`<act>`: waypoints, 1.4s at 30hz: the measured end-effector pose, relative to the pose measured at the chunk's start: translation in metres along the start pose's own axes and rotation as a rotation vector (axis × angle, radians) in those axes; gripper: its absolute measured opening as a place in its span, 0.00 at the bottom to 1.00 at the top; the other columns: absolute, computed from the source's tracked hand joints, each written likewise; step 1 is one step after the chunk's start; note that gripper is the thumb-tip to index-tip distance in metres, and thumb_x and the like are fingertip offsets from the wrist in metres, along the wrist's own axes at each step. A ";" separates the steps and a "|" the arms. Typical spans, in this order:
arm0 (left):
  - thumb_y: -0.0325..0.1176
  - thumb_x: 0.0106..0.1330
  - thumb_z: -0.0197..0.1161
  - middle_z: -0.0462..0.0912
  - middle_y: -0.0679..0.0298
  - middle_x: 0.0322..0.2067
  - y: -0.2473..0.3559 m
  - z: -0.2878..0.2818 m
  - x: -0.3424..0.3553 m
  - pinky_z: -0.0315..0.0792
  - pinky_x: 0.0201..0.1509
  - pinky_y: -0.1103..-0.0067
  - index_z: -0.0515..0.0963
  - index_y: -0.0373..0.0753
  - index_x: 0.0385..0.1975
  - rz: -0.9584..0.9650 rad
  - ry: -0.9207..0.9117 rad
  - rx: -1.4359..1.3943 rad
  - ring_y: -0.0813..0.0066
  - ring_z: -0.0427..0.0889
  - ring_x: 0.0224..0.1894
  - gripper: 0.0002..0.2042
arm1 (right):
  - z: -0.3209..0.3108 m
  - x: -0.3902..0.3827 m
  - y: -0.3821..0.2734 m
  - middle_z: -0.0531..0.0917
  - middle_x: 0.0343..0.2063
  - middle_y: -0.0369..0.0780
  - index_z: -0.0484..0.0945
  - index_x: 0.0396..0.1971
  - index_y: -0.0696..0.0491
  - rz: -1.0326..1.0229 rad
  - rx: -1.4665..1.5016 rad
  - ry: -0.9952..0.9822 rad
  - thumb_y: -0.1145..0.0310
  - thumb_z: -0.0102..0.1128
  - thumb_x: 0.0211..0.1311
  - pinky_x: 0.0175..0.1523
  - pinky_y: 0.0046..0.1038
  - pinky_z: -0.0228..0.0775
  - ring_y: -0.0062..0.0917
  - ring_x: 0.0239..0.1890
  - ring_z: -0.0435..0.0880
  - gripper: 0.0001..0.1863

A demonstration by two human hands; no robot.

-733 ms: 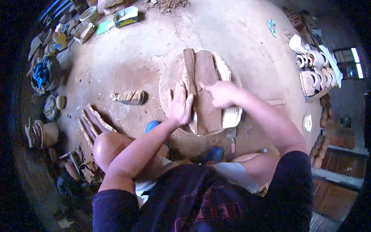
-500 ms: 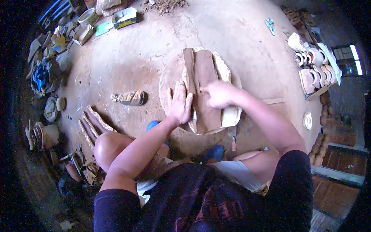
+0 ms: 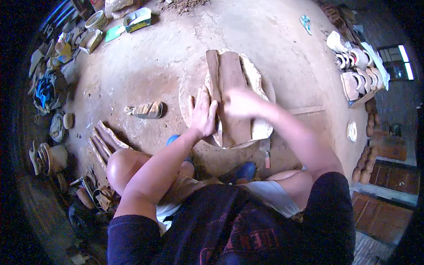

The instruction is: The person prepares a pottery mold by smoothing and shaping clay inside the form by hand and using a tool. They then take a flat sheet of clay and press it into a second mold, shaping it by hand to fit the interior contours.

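A long piece of brown clay (image 3: 232,70) lies in a pale, rough-edged mould (image 3: 253,78), with a raised wall along its left side. Beneath the mould is a round board (image 3: 184,99) on the floor. My left hand (image 3: 204,117) lies flat along the outside of the left wall, fingers stretched out and thumb apart. Over the middle of the clay, close to the inner side of that wall, is my right hand (image 3: 242,104). Motion smears its fingers, so whether they hold anything is hidden.
A scraper with a reddish handle (image 3: 267,160) lies below the board, and a flat strip (image 3: 305,110) to its right. Left are a cloth-wrapped bundle (image 3: 148,110) and another ridged mould (image 3: 108,139). Curved pieces (image 3: 366,84) are stacked at right; an open box (image 3: 138,20) stands far left.
My right hand has shifted slightly left over the clay and is now blurred. My left hand stays pressed along the wall. The whole view has shifted a little.
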State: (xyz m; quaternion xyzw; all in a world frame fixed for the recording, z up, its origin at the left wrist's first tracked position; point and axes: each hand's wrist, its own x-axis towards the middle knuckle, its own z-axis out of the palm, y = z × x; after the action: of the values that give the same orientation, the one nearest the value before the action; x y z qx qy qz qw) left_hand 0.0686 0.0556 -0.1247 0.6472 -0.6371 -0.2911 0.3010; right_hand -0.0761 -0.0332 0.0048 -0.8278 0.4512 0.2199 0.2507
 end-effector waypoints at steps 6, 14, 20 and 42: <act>0.55 0.80 0.33 0.47 0.46 0.79 0.002 0.001 0.002 0.25 0.83 0.59 0.45 0.27 0.77 0.012 -0.013 -0.019 0.60 0.42 0.82 0.39 | -0.042 0.046 0.003 0.85 0.36 0.62 0.83 0.40 0.70 -0.129 -0.068 0.041 0.64 0.56 0.55 0.44 0.46 0.79 0.47 0.38 0.89 0.23; 0.55 0.80 0.35 0.47 0.47 0.79 -0.002 0.004 0.003 0.25 0.83 0.60 0.44 0.27 0.78 0.017 -0.001 -0.032 0.61 0.43 0.82 0.39 | 0.043 -0.071 -0.050 0.83 0.40 0.66 0.50 0.71 0.76 0.068 -0.110 -0.198 0.67 0.50 0.60 0.54 0.48 0.78 0.53 0.45 0.86 0.42; 0.55 0.80 0.34 0.47 0.47 0.79 -0.004 0.003 0.008 0.25 0.83 0.60 0.45 0.27 0.78 0.052 -0.007 -0.059 0.60 0.42 0.82 0.39 | 0.000 -0.027 0.001 0.85 0.39 0.60 0.77 0.60 0.58 0.038 -0.100 0.077 0.65 0.57 0.54 0.52 0.49 0.79 0.52 0.44 0.87 0.30; 0.58 0.79 0.33 0.48 0.48 0.79 -0.010 0.006 0.013 0.24 0.83 0.62 0.45 0.28 0.78 0.074 -0.030 -0.017 0.61 0.42 0.83 0.40 | 0.073 -0.095 -0.039 0.85 0.39 0.63 0.38 0.75 0.71 0.016 -0.027 -0.164 0.70 0.55 0.53 0.47 0.47 0.81 0.53 0.40 0.87 0.53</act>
State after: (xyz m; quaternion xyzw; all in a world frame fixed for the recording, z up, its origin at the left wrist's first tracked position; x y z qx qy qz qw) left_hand 0.0708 0.0425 -0.1363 0.6162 -0.6623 -0.2949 0.3076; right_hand -0.1003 0.0903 0.0121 -0.8065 0.4329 0.2951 0.2739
